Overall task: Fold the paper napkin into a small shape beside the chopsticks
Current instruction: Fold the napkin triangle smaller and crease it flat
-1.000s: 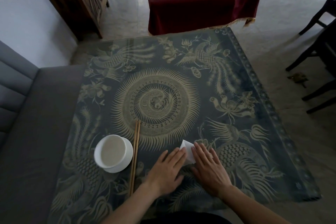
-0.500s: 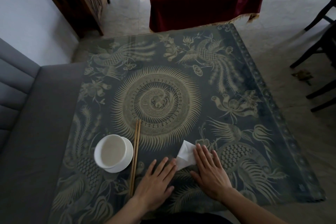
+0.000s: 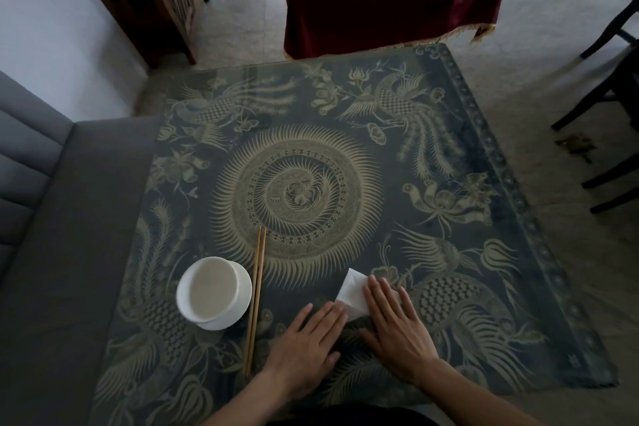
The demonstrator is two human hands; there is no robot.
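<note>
Napkin (image 3: 352,292) under flat right hand (image 3: 394,328) | left hand (image 3: 306,346) flat | chopsticks (image 3: 256,301), bowl (image 3: 213,292) left

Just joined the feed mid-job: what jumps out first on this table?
The white paper napkin, already folded small, stands out against the dark phoenix-patterned table, near the front edge. The right hand lies flat on it and the left hand touches its near-left corner with straight fingers. To the left lie wooden chopsticks, with a white bowl beside them.
</note>
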